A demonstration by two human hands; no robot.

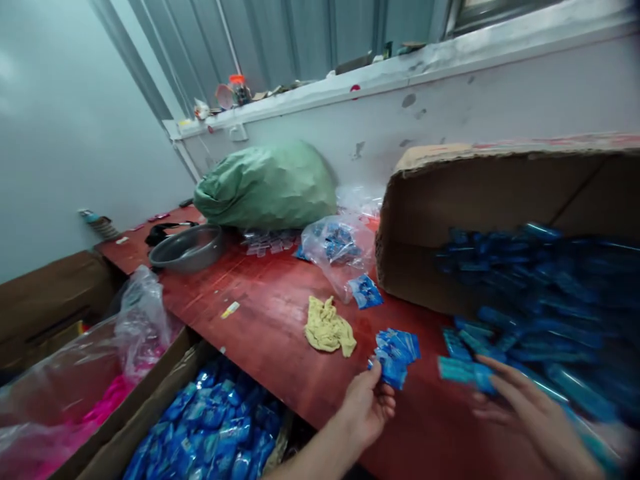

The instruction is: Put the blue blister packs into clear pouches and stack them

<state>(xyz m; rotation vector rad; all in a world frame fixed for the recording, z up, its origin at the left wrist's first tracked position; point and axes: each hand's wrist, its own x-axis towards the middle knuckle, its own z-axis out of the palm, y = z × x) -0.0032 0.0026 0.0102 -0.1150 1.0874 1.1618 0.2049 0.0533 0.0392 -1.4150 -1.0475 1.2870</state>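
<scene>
My left hand (367, 407) is closed at the near edge of a small stack of flat blue printed packets (397, 350) on the red table, pinching a blue packet between thumb and fingers. To the right, my right hand (530, 407) is smeared by motion, its fingers on a long teal-and-blue wrapped packet (457, 370). Around it, many similar blue wrapped packets (540, 313) spill from a cardboard box lying on its side (405, 233). Beyond my left hand lie a crumpled yellow cloth (327, 327) and a single blue printed packet (366, 291).
A clear bag (340, 247) of blue packets sits near a big green sack (270, 187) by the wall. A grey basin (187, 248) stands at the table's left. Below the edge are a box of blue packets (210, 420) and a plastic-lined box (165, 380) with pink items.
</scene>
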